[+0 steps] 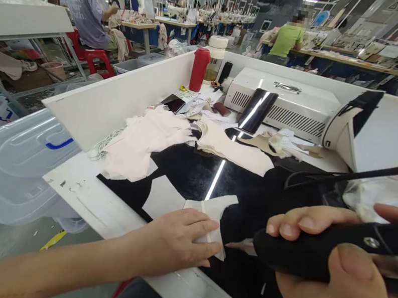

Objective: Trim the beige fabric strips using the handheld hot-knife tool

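My left hand (183, 240) lies with fingers spread on a white cut fabric piece (227, 205), pressing it onto the glossy black work surface (252, 193). The piece has curved edges and a seam-like line down its middle, partly under my fingers. Its left portion (164, 198) fans out beyond my hand. My right hand (343, 290) is wrapped around a black-handled tool (296, 249) with a screw in its side. The tool's thin pointed tip (241, 246) is just right of the fabric edge; whether they touch I cannot tell.
Stacked pale fabric pieces (233, 147) and a loose pale pile (143, 139) lie farther back. Behind them are a phone (258, 110), a white vented box (287, 100) and a red bottle (199, 70). A black cable (382, 172) crosses at right. Co-workers sit beyond.
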`<state>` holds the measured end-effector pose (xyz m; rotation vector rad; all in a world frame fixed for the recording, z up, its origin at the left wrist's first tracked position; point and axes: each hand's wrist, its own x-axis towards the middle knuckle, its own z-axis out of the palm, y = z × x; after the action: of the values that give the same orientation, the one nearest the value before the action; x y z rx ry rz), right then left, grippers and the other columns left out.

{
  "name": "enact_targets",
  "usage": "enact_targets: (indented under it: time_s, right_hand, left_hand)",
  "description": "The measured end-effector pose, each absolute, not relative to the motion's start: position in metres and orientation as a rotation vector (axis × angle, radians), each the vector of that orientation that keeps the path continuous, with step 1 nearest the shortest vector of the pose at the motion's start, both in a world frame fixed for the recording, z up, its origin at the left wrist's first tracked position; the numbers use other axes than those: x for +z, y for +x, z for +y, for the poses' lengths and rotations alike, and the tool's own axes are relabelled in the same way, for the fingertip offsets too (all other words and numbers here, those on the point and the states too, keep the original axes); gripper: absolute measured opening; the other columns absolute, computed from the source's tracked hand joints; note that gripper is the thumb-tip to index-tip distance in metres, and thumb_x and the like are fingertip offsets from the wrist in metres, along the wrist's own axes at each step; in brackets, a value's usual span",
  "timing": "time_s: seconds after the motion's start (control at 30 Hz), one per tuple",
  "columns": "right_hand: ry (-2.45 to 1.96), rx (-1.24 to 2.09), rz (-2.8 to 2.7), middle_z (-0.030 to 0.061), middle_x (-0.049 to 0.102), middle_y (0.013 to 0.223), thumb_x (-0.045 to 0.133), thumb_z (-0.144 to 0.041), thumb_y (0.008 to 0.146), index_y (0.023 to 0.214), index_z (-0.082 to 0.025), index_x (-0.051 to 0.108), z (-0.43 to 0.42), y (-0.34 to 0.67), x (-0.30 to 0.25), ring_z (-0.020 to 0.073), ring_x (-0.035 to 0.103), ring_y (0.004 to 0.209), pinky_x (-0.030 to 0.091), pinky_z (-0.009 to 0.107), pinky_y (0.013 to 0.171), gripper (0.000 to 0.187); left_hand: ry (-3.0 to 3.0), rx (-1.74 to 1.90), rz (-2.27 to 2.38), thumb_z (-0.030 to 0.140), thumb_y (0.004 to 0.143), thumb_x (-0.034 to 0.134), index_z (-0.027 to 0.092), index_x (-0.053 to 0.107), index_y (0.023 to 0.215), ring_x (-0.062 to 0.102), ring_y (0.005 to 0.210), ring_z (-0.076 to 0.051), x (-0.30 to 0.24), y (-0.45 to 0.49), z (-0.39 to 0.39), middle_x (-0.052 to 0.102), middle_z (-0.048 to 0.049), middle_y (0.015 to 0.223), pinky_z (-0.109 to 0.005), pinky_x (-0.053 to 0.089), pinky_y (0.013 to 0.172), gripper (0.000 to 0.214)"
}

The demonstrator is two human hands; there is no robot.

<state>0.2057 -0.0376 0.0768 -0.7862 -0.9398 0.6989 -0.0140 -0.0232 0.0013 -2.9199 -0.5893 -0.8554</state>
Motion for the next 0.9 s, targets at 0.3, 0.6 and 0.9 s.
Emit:
enact_targets:
  time_s: [0.3, 0.6, 0.9]
  right_hand:
    - [-0.708, 0.665, -0.925, -0.0089, 0.076, 0.077, 0.110, -0.038, 0.081, 0.119, -0.035, 0.076, -0.030, 0.196, 0.077, 0.0211, 0.063, 0.059, 0.065, 0.034, 0.053, 0.051]
    - [-0.711, 0.641, -0.890, -0.0104, 0.075, 0.074, 0.113, -0.042, 0.075, 0.115, -0.035, 0.076, -0.022, 0.193, 0.083, 0.0199, 0.062, 0.056, 0.062, 0.033, 0.050, 0.056]
    - [-0.712, 0.645, -0.956, -0.0103, 0.077, 0.076, 0.107, -0.033, 0.084, 0.120, -0.033, 0.072, -0.021, 0.190, 0.084, 0.0187, 0.064, 0.055, 0.065, 0.032, 0.053, 0.051]
  left_hand:
    - [-2.926, -0.902, -0.627, 0.035, 0.120, 0.071, 0.015, 0.079, 0.136, 0.080, 0.128, -0.030, -0.003, -0.014, -0.025, 0.080, -0.0188, 0.142, -0.045, 0.068, 0.119, 0.026]
    - [-2.970, -0.848, -0.615, 0.032, 0.117, 0.077, 0.014, 0.078, 0.133, 0.077, 0.138, -0.029, -0.001, -0.014, -0.026, 0.079, -0.0233, 0.145, -0.042, 0.064, 0.126, 0.024]
    - [-2.913, -0.846, -0.664, 0.035, 0.118, 0.076, 0.013, 0.077, 0.135, 0.078, 0.136, -0.027, 0.003, -0.009, -0.033, 0.082, -0.0189, 0.140, -0.040, 0.062, 0.128, 0.027]
